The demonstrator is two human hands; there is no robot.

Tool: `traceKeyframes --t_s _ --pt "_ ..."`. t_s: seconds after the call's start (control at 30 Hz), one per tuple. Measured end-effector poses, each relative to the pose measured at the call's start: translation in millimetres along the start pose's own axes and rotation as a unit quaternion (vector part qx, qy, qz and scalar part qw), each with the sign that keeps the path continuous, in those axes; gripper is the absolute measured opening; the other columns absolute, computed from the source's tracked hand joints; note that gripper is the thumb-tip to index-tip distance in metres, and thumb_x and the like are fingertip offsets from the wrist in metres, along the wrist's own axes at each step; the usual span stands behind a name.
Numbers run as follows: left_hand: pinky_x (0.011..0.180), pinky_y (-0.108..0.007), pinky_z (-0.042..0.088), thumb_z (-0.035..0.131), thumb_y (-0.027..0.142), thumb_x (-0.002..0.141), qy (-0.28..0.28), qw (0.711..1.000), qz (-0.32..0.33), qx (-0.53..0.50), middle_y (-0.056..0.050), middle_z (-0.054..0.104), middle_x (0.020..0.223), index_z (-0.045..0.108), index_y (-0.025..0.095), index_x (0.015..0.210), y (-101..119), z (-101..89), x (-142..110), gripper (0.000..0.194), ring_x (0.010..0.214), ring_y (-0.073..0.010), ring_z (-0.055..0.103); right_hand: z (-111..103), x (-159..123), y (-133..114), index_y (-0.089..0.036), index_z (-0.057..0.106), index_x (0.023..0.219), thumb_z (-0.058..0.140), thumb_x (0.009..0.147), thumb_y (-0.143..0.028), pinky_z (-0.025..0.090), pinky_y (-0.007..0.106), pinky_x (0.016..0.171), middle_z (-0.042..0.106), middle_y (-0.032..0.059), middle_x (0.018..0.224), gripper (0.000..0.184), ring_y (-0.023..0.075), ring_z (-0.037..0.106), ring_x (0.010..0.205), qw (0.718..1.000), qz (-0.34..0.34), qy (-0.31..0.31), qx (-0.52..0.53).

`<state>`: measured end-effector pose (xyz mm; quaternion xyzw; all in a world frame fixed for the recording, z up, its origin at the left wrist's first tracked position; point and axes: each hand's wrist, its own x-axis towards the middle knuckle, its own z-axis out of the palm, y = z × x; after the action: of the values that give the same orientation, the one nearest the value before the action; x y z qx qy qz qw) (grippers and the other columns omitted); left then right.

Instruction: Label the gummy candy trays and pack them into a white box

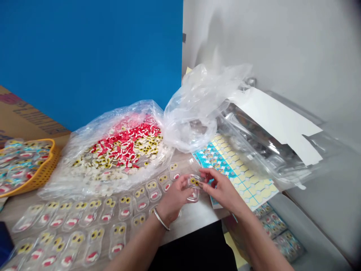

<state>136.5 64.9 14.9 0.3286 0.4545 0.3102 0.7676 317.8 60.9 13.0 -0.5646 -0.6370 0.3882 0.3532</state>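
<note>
My left hand (175,197) and my right hand (222,190) meet over the table, both gripping a small clear plastic blister (193,187) with yellow candy eyes inside. A metal bangle (161,219) circles my left wrist. Just left of that hand, rows of filled blister packs (113,210) with yellow eyes and red mouths lie on the tabletop (194,214). Beyond them, a clear plastic bag (124,145) holds a loose heap of red-and-white and yellow-eyed candy pieces. A printed sheet of yellow and blue labels (242,180) lies just right of my right hand.
A yellow plastic basket (42,171) of filled packs stands at the left. Behind the labels, a clear bag (270,139) holds shiny trays and white card. Cardboard (25,113) and a blue wall (84,49) lie behind. Stacked packs (279,235) sit below the table's right edge.
</note>
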Motion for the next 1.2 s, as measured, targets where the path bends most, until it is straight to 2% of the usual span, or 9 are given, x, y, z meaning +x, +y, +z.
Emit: traceKeyframes --t_s 0.37,0.57,0.67,0.73,0.83,0.9,0.97,1.07,1.2 --pt "0.066 -0.024 0.047 0.069 0.022 0.074 0.018 1.0 0.02 0.005 -0.008 0.073 0.097 0.062 0.015 0.109 -10.6 -4.3 2.0 0.036 0.073 -0.0143 0.066 44.5 -7.5 16.8 -0.019 0.063 0.102 0.063 0.079 -0.029 0.049 0.029 0.068 0.062 0.0014 0.082 0.025 0.0164 0.059 0.073 0.982 0.093 0.063 0.152" --pt "0.07 -0.025 0.049 0.068 0.02 0.073 0.051 0.996 0.057 0.041 -0.007 0.071 0.099 0.064 0.016 0.106 -26.2 -13.5 8.7 0.033 0.079 -0.0154 0.066 45.6 -6.1 15.3 -0.018 0.063 0.101 0.068 0.076 -0.033 0.05 0.03 0.075 0.069 0.0046 0.091 0.029 0.0173 0.064 0.081 0.961 0.122 -0.004 0.248" --pt "0.071 -0.029 0.052 0.066 0.02 0.076 0.074 0.986 0.078 0.124 -0.007 0.071 0.089 0.06 0.014 0.114 -35.5 -18.9 9.9 0.039 0.076 -0.0173 0.067 43.3 -4.1 17.7 -0.018 0.061 0.094 0.068 0.075 -0.032 0.049 0.028 0.073 0.069 0.0027 0.086 0.025 0.0163 0.064 0.078 0.956 0.127 -0.02 0.262" --pt "0.077 -0.035 0.054 0.065 0.018 0.077 0.118 0.956 0.134 0.233 -0.01 0.07 0.096 0.054 0.014 0.125 -37.0 -24.7 6.5 0.049 0.084 -0.0211 0.068 40.2 1.5 23.5 -0.018 0.06 0.093 0.063 0.076 -0.03 0.049 0.027 0.071 0.069 0.002 0.083 0.021 0.0159 0.064 0.076 0.968 0.129 -0.028 0.214" --pt "0.096 -0.047 0.049 0.061 0.015 0.083 0.182 0.836 0.27 0.441 -0.013 0.065 0.119 0.054 0.017 0.127 -31.0 -33.5 -3.9 0.045 0.11 -0.0264 0.061 36.4 19.9 33.4 -0.017 0.059 0.095 0.053 0.079 -0.021 0.048 0.026 0.067 0.069 0.0028 0.083 0.017 0.0157 0.064 0.073 0.99 0.116 -0.04 0.063" --pt "0.104 -0.051 0.042 0.057 0.015 0.086 0.169 0.746 0.326 0.556 -0.011 0.064 0.123 0.06 0.019 0.119 -24.7 -36.0 -10.3 0.034 0.12 -0.0289 0.055 36.6 36.6 36.1 -0.017 0.06 0.095 0.05 0.078 -0.015 0.046 0.025 0.066 0.069 0.003 0.083 0.02 0.0153 0.063 0.072 0.994 0.103 -0.045 -0.009" --pt "0.106 -0.055 0.038 0.056 0.016 0.088 0.131 0.686 0.338 0.63 -0.009 0.065 0.125 0.063 0.021 0.116 -20.3 -35.2 -13.1 0.029 0.125 -0.0319 0.05 39.1 52.0 33.8 -0.017 0.062 0.093 0.051 0.075 -0.01 0.044 0.025 0.066 0.069 0.0026 0.081 0.022 0.0151 0.062 0.07 0.994 0.092 -0.051 -0.041" --pt "0.107 -0.059 0.034 0.057 0.02 0.089 0.089 0.655 0.32 0.679 -0.006 0.064 0.127 0.064 0.023 0.117 -20.3 -31.8 -11.4 0.029 0.129 -0.0343 0.045 44.9 62.5 25.0 -0.017 0.066 0.088 0.054 0.072 -0.006 0.039 0.025 0.063 0.067 0.0016 0.073 0.022 0.0147 0.058 0.064 0.99 0.079 -0.07 -0.098" --pt "0.108 -0.057 0.031 0.059 0.022 0.09 0.05 0.654 0.293 0.696 -0.005 0.069 0.111 0.067 0.022 0.107 -27.2 -29.4 -13.2 0.019 0.123 -0.0304 0.05 51.0 45.3 19.3 -0.016 0.068 0.086 0.054 0.073 -0.005 0.036 0.024 0.06 0.066 0.0021 0.069 0.022 0.0144 0.056 0.062 0.981 0.082 -0.102 -0.145"
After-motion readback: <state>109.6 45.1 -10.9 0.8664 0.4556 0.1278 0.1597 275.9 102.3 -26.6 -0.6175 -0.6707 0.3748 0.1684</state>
